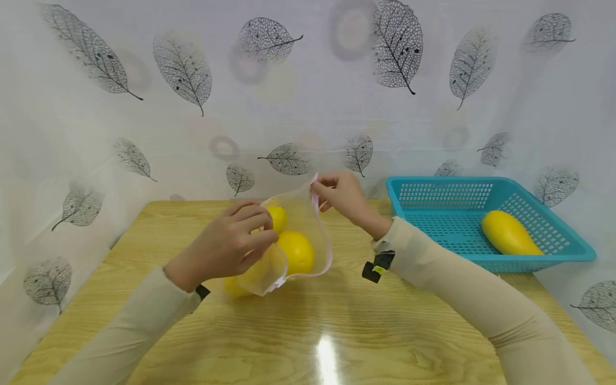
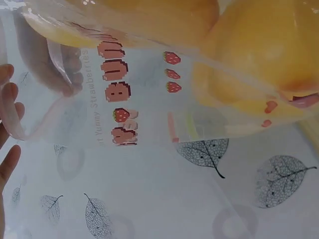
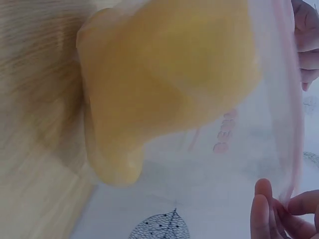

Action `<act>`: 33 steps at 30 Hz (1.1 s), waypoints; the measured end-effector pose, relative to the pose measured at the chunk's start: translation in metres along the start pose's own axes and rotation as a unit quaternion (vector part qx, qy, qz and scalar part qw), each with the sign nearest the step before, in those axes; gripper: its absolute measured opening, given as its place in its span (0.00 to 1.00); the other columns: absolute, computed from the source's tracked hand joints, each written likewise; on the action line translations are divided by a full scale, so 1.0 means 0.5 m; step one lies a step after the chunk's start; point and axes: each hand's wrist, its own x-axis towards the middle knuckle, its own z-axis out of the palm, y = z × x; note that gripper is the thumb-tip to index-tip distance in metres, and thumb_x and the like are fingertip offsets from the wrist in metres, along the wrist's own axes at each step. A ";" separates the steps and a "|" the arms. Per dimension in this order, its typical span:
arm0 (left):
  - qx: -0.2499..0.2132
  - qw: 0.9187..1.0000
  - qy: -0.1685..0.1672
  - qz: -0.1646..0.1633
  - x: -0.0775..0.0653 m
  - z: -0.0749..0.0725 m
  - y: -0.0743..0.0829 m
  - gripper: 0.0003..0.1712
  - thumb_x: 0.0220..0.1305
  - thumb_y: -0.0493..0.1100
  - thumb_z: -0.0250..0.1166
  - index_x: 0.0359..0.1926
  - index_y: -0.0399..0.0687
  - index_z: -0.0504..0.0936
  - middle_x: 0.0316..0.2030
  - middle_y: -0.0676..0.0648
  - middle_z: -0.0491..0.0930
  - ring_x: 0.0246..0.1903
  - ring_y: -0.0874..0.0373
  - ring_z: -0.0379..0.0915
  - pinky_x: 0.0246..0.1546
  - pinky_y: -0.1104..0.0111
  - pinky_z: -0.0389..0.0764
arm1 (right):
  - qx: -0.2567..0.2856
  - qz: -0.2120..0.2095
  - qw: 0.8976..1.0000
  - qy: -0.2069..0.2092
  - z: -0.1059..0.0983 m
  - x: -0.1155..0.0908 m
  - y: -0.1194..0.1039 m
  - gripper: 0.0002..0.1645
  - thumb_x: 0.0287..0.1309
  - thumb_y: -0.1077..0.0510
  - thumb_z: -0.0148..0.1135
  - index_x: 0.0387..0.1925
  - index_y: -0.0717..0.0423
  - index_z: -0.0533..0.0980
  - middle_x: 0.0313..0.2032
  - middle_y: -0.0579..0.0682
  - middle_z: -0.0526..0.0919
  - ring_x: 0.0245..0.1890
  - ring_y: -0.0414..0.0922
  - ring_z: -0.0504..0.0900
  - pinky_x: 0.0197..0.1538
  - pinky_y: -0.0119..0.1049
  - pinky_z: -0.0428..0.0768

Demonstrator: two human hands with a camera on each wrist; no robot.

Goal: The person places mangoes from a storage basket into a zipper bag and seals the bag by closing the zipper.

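A clear zip bag (image 1: 308,235) with a pink edge and printed strawberries (image 2: 172,72) stands mouth open above the table. Inside are several yellow fruits, among them a large round one (image 1: 295,252) and a smaller one (image 1: 277,218) behind it. My right hand (image 1: 339,195) pinches the bag's far right corner between thumb and fingers (image 3: 264,199). On the opposite side, my left hand (image 1: 236,240) holds the bag's rim with bent fingers and covers part of the fruit. In the left wrist view, its fingertips (image 2: 11,99) lie at the pink edge.
A blue plastic basket (image 1: 443,259) stands at the right, with a yellow mango-shaped fruit (image 1: 510,234) in it. Under everything is a wood-grain table (image 1: 269,342). Leaf-patterned white sheeting (image 1: 308,107) hangs behind and at both sides.
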 end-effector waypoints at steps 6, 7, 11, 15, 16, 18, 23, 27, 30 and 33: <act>-0.002 1.000 0.007 -0.003 0.006 0.001 0.005 0.20 0.70 0.44 0.41 0.30 0.47 0.78 0.27 0.50 0.75 0.36 0.53 0.72 0.54 0.56 0.74 | -0.037 -0.060 0.997 0.024 -0.003 -0.001 -0.012 0.12 0.61 0.60 0.56 0.32 0.63 0.83 0.27 0.59 0.85 0.19 0.38 0.82 0.27 0.36 0.84; -0.002 1.000 0.007 -0.002 0.007 0.003 0.006 0.20 0.70 0.44 0.41 0.29 0.47 0.78 0.27 0.50 0.75 0.36 0.53 0.72 0.54 0.56 0.74 | -0.048 -0.059 0.997 0.017 -0.004 -0.002 -0.011 0.12 0.61 0.59 0.56 0.32 0.62 0.83 0.27 0.58 0.85 0.19 0.39 0.83 0.27 0.36 0.84; -0.003 1.000 0.009 0.008 0.007 0.016 0.010 0.19 0.71 0.43 0.44 0.28 0.48 0.78 0.26 0.51 0.74 0.34 0.55 0.72 0.53 0.58 0.75 | -0.099 -0.035 0.994 -0.042 -0.010 -0.005 0.004 0.12 0.62 0.58 0.55 0.32 0.60 0.83 0.30 0.58 0.86 0.23 0.41 0.84 0.29 0.37 0.84; -0.004 1.000 0.007 0.014 0.008 0.024 0.012 0.19 0.71 0.42 0.43 0.27 0.48 0.77 0.25 0.52 0.73 0.34 0.55 0.72 0.53 0.60 0.75 | -0.109 -0.006 0.989 -0.096 -0.018 -0.008 0.020 0.13 0.63 0.59 0.54 0.35 0.62 0.82 0.33 0.61 0.86 0.25 0.44 0.85 0.31 0.39 0.85; -0.003 1.000 0.006 0.013 0.009 0.025 0.012 0.19 0.71 0.42 0.43 0.27 0.48 0.77 0.26 0.52 0.73 0.35 0.55 0.72 0.53 0.60 0.74 | -0.105 0.000 0.990 -0.097 -0.020 -0.009 0.023 0.13 0.63 0.59 0.54 0.36 0.63 0.82 0.33 0.61 0.86 0.26 0.44 0.85 0.32 0.41 0.85; -0.002 1.000 0.007 0.013 0.011 0.026 0.011 0.19 0.71 0.41 0.42 0.28 0.47 0.77 0.26 0.51 0.74 0.35 0.54 0.72 0.53 0.60 0.74 | -0.106 0.007 0.990 -0.089 -0.025 -0.008 0.028 0.13 0.63 0.59 0.54 0.35 0.64 0.82 0.33 0.61 0.86 0.25 0.42 0.84 0.32 0.40 0.85; 0.000 1.000 0.013 0.010 0.013 0.021 0.009 0.20 0.70 0.41 0.41 0.27 0.46 0.77 0.26 0.50 0.74 0.35 0.53 0.73 0.52 0.59 0.75 | -0.122 0.015 0.991 -0.049 -0.038 -0.004 0.035 0.13 0.61 0.58 0.55 0.31 0.62 0.82 0.30 0.58 0.86 0.22 0.41 0.80 0.29 0.36 0.84; 0.004 1.000 0.009 0.005 0.014 0.016 0.011 0.20 0.71 0.41 0.41 0.26 0.46 0.76 0.28 0.49 0.76 0.36 0.53 0.73 0.53 0.58 0.74 | -0.142 0.008 0.989 -0.038 -0.045 -0.003 0.035 0.12 0.60 0.57 0.56 0.29 0.59 0.82 0.28 0.55 0.85 0.21 0.42 0.80 0.26 0.32 0.81; 0.008 1.000 0.005 0.000 0.018 0.016 0.008 0.17 0.69 0.39 0.44 0.27 0.46 0.76 0.28 0.49 0.76 0.36 0.52 0.73 0.53 0.59 0.74 | -0.162 0.001 0.986 -0.040 -0.045 -0.004 0.032 0.11 0.60 0.56 0.57 0.33 0.59 0.82 0.30 0.55 0.85 0.22 0.44 0.82 0.27 0.32 0.81; 0.007 1.000 0.006 0.001 0.025 0.017 0.002 0.10 0.62 0.34 0.52 0.26 0.45 0.76 0.26 0.48 0.75 0.35 0.52 0.73 0.51 0.60 0.75 | -0.191 -0.003 0.981 -0.045 -0.043 -0.003 0.032 0.14 0.60 0.56 0.57 0.43 0.59 0.79 0.34 0.56 0.86 0.25 0.45 0.84 0.30 0.34 0.82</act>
